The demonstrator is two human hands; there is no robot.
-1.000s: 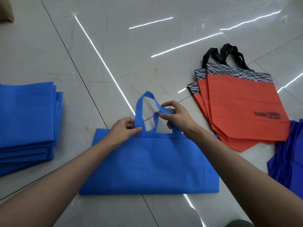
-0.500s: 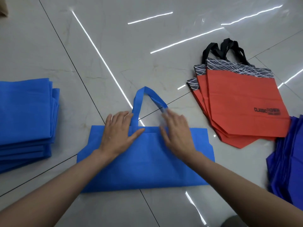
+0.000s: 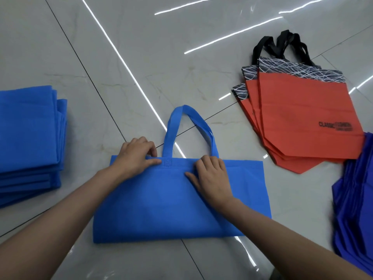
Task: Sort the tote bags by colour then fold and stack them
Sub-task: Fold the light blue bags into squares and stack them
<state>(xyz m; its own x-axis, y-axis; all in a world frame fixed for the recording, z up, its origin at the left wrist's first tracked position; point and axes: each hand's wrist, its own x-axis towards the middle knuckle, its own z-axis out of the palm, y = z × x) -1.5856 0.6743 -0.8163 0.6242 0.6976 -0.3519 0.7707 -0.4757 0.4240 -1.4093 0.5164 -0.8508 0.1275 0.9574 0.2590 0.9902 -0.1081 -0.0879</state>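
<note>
I log the blue tote bag (image 3: 171, 203) flat on the tiled floor (image 3: 141, 57) at centre, its handles (image 3: 170, 136) pointing away from the person. Hand check: the left hand (image 3: 137, 158) pinches the top hem (image 3: 181, 161) just left of one handle base, fingers hooked over the edge w/ thumb on top. The right hand (image 3: 210, 176) sits on the hem by the other base, fingers bent, thumb spread flat (gripping vs. pressing: cannot tell). Also on the floor: a stack of folded blue bags (image 3: 28, 138) well apart at left, orange bags (image 3: 302, 122) fanned at right, dark blue bags (image 3: 355, 199) at the right edge.
</note>
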